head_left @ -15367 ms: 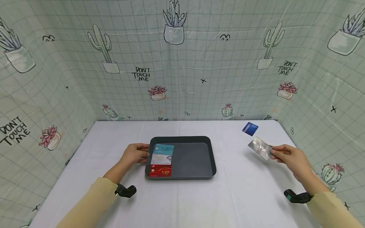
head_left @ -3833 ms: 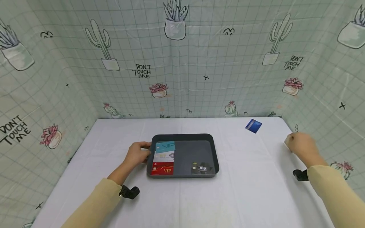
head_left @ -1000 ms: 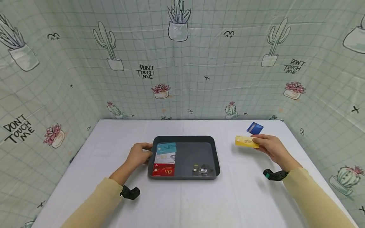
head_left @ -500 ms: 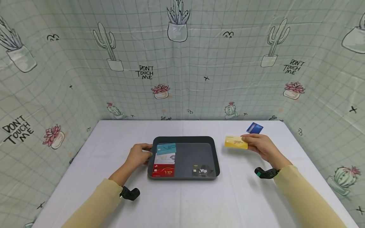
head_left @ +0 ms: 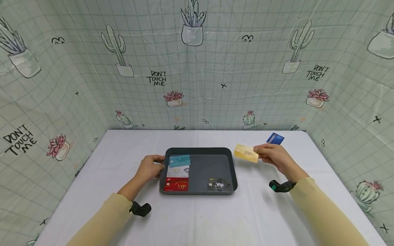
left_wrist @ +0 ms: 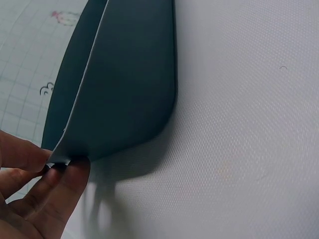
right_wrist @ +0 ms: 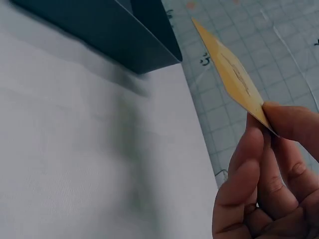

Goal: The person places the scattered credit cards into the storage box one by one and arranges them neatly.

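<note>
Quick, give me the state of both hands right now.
Left hand: grips the left rim of the dark tray.
Right hand: pinches a yellow card in the air, just right of the tray.

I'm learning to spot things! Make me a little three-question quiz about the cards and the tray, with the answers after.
1. True or false: the right hand pinches a yellow card.
2. How many cards lie inside the dark tray? A) two B) four C) six
3. Fill in: the left hand holds the tray's ____ edge.

Key:
1. True; the wrist view shows its fingers pinching it.
2. B: the teal card, white card, red card and black card.
3. Left. The blue card lies apart on the table.
</note>
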Tool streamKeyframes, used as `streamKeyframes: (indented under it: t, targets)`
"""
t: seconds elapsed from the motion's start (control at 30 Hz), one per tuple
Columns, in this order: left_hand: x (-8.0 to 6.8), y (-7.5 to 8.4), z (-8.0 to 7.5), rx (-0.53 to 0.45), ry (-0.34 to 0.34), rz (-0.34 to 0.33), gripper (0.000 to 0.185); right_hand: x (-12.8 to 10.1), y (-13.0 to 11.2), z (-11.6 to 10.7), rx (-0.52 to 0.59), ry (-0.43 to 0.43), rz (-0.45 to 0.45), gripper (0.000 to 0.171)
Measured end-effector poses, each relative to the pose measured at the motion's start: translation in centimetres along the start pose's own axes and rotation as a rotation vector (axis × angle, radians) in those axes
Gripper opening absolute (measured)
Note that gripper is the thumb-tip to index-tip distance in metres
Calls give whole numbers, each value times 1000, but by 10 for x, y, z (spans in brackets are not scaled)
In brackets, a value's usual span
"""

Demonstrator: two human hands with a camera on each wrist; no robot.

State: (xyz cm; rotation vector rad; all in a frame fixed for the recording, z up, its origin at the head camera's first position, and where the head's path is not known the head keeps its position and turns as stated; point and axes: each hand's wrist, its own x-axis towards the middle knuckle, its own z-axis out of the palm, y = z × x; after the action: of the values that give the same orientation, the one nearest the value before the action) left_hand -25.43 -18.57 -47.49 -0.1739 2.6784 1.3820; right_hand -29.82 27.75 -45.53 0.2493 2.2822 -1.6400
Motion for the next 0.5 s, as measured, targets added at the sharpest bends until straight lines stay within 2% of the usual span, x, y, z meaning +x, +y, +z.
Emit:
streamKeyframes:
  t: [0.23,0.5]
  targets:
    - [-1,0,-1,-1,1,-9,42,5,-7,13,-98,-10,-30,51]
    - [0,5,-2,2,-9,-3,42,13,-14,28,-108,-2,-7,51]
